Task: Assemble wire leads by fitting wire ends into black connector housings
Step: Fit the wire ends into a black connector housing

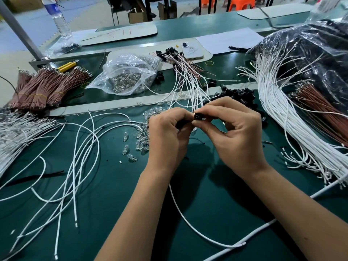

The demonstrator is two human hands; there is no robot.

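I hold a black connector housing (198, 116) pinched between the thumb and forefinger of my right hand (233, 136), its open face with the two cavities turned up toward me. My left hand (165, 136) is curled tight just beside it, fingertips meeting the housing; what it pinches is hidden by my own fingers, though a white wire (188, 221) runs out from under my hands and loops back across the green desk (116, 185) toward me, so I judge it to be the lead I am working on. Both hands are raised a little above the desk, near its middle.

As I read it, I am in the middle of the fitting step: the wire end is being lined up with, or pressed into, a cavity. Whether the terminal is already seated I cannot tell.

The next move calls for a straight push along the cavity's axis with the housing kept steady, then a light tug to check that it locks. If the second cavity is vacant, I will need another lead; loose white wires (82, 147) lie to my left, and a thick bundle of white wires (278, 117) to my right. More black housings (239, 97) sit in a heap just beyond my hands, and finished leads (180, 68) lie farther back.
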